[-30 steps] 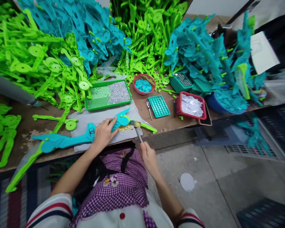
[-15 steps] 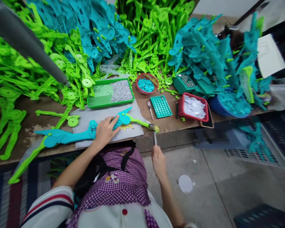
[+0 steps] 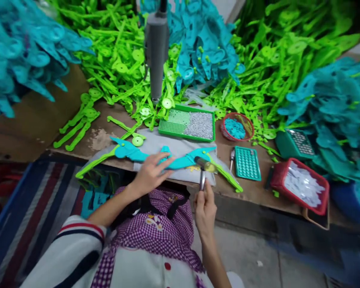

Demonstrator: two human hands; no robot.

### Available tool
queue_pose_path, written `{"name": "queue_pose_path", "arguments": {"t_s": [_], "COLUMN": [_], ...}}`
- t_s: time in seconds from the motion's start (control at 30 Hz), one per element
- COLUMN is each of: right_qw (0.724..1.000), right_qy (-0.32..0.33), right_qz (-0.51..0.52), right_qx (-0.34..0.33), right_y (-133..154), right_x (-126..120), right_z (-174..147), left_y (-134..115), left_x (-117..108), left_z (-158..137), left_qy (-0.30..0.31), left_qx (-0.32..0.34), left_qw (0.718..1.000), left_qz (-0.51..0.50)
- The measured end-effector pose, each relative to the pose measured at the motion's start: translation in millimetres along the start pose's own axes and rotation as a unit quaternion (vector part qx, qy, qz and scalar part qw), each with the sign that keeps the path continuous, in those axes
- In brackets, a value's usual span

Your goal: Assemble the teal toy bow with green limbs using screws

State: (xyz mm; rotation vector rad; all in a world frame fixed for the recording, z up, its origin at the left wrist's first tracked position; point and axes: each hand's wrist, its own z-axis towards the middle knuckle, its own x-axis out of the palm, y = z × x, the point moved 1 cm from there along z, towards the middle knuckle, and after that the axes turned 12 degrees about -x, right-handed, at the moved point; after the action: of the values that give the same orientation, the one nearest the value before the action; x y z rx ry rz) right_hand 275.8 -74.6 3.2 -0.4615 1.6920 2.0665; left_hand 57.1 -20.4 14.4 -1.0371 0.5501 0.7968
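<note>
A blue plastic piece with green arms at both ends, shaped like a toy bow (image 3: pixel 186 159), lies across a grey cloth (image 3: pixel 151 137) at the table's front edge. Over its middle is my left hand (image 3: pixel 151 174), fingers laid across the blue part and holding it. My right hand (image 3: pixel 205 206) is closed round the metal handle of a small hammer (image 3: pixel 202 174). The hammer's head, dark on one side and clear yellow on the other, is over the bow's right part; whether it touches, I cannot tell.
Behind the cloth sits a green tray (image 3: pixel 186 138) of small metal parts. A red basket (image 3: pixel 238 138) of blue pieces, a screwdriver (image 3: pixel 232 158), a teal tray (image 3: pixel 247 163) and a red bin (image 3: pixel 324 200) stand rightward. A grey power screwdriver (image 3: pixel 156 60) hangs above. Green parts (image 3: pixel 120 64) pile up behind.
My view has swung left. The bow has shifted rightward under my left hand, which is now nearer its middle. The hammer has moved from the green right arm's end to the blue right part.
</note>
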Motion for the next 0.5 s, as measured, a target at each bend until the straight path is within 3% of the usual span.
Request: {"name": "queue_pose_path", "arguments": {"t_s": [0.07,0.13,0.2,0.27,0.37,0.5], "right_qw": [0.992,0.966,0.934,0.909,0.887,0.87], "right_qy": [0.105,0.209,0.286,0.322,0.331,0.347], "right_qz": [-0.012,-0.005,-0.013,-0.045,-0.123,-0.193], "right_qx": [-0.07,-0.15,-0.215,-0.259,-0.298,-0.292], "right_y": [8,19,32,43,55,62], "right_x": [19,45,73,97,119,125], "right_z": [-1,1,8,18,32,44], "left_y": [39,79,113,137,154,156], "left_x": [-41,-75,-94,-98,-90,-82], "left_z": [-38,-76,-105,-125,-135,-127], "left_qy": [-0.122,-0.238,-0.305,-0.34,-0.338,-0.336], "left_qx": [-0.114,-0.271,-0.382,-0.464,-0.552,-0.593], "left_qw": [0.985,0.927,0.866,0.816,0.758,0.686], "left_qz": [0.051,0.104,0.108,0.063,-0.085,-0.253]}}
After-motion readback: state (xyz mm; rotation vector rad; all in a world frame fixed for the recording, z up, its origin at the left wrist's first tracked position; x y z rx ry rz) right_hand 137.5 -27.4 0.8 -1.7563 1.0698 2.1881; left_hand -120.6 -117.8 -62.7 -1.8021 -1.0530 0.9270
